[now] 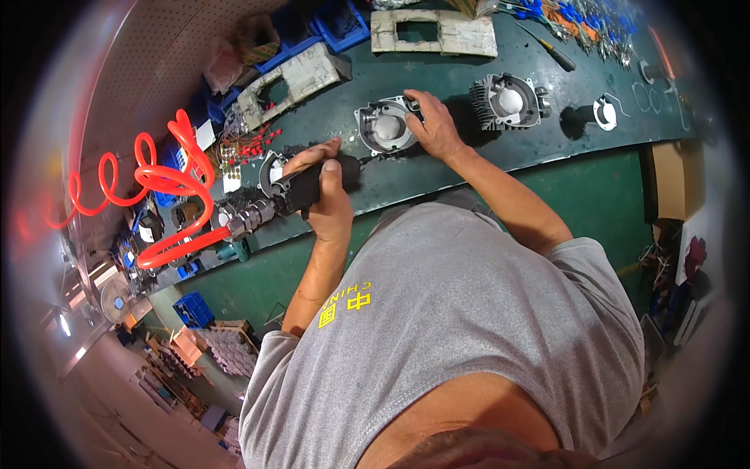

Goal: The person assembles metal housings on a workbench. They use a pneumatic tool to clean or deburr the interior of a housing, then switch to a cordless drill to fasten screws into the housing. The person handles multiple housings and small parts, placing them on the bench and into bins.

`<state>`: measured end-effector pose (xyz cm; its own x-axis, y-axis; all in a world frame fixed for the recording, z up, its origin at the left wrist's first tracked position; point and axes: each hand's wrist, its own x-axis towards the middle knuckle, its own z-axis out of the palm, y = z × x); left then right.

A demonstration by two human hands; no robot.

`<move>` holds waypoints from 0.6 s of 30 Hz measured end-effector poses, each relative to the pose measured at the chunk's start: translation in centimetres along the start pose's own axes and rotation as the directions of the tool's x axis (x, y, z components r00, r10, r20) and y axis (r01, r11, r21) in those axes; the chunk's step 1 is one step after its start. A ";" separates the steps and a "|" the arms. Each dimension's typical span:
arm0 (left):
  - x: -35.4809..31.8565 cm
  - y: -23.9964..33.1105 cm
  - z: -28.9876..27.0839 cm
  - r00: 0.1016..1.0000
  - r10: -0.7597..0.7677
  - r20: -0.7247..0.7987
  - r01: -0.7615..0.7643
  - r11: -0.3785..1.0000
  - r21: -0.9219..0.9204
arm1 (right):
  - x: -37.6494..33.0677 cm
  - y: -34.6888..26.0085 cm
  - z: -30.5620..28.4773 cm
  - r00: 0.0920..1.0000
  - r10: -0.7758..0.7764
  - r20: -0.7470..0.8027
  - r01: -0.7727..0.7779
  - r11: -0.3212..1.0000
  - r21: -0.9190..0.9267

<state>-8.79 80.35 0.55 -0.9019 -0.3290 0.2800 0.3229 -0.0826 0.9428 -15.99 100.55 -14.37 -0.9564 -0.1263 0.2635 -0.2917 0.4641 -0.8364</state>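
Observation:
My left hand is wrapped round the black body of an air screwdriver, which lies nearly level above the bench. A red coiled air hose runs from metal fittings at the tool's rear. The tool's thin bit reaches toward the lower edge of a grey metal engine housing; whether it touches a screw I cannot make out. My right hand grips the right rim of that housing, fingers and thumb bent over its edge. Partly hidden behind my left hand is another metal housing.
A finned metal housing stands to the right, with a small white-topped metal part beyond it. Dirty pale fixture frames, blue bins, red small parts and a screwdriver lie along the green bench.

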 end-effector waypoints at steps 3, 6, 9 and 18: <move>0.2 0.1 0.1 1.000 0.005 -0.012 -0.005 1.000 -0.019 | 0.0 0.1 0.0 1.000 0.002 0.000 -0.002 1.000 0.010; 0.2 0.2 0.0 1.000 0.006 -0.016 -0.006 1.000 -0.010 | 0.0 0.0 0.0 1.000 0.016 0.014 -0.016 1.000 0.004; 0.2 -0.4 -0.3 1.000 0.012 -0.006 -0.012 1.000 -0.004 | 0.0 0.0 -0.1 0.999 0.026 0.028 -0.026 1.000 -0.003; 1.5 1.2 1.0 0.934 -0.063 0.352 -0.032 0.966 0.258 | 0.1 -0.1 -0.1 1.000 -0.002 -0.006 0.002 1.000 -0.009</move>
<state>-10.03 80.73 2.31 -0.9637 0.0287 0.2655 0.2664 0.1738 0.9481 -16.08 100.59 -14.25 -0.9556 -0.1220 0.2682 -0.2936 0.4719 -0.8313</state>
